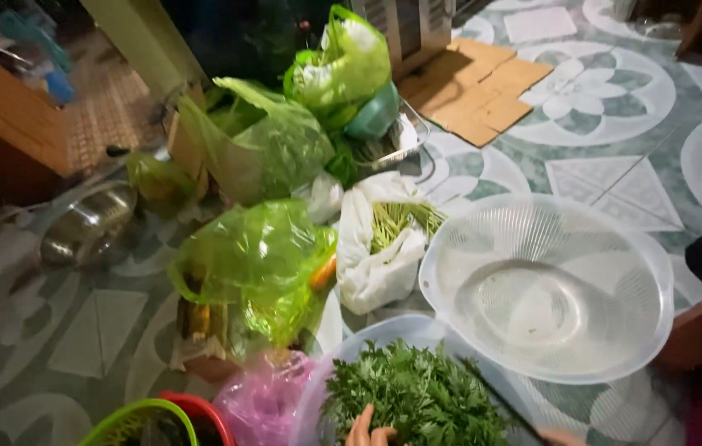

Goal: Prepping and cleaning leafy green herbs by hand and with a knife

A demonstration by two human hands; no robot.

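Note:
A bunch of leafy green herbs (417, 396) lies in a pale clear basin (367, 339) at the bottom of the view. My left hand (367, 431) rests its fingertips on the near edge of the herbs. Only a sliver of my right hand (561, 436) shows at the bottom edge, by a dark thin blade (495, 396) that lies slanted over the herbs; its grip is hidden. A clear plastic colander (549, 285) sits empty just right of the basin.
Several green plastic bags (256, 264) of vegetables crowd the patterned tile floor, with a white bag of green stems (384, 239). A steel bowl (90, 223) lies left, flattened cardboard (475, 87) behind, a pink bag (264, 396) and green and red baskets (157, 421) near.

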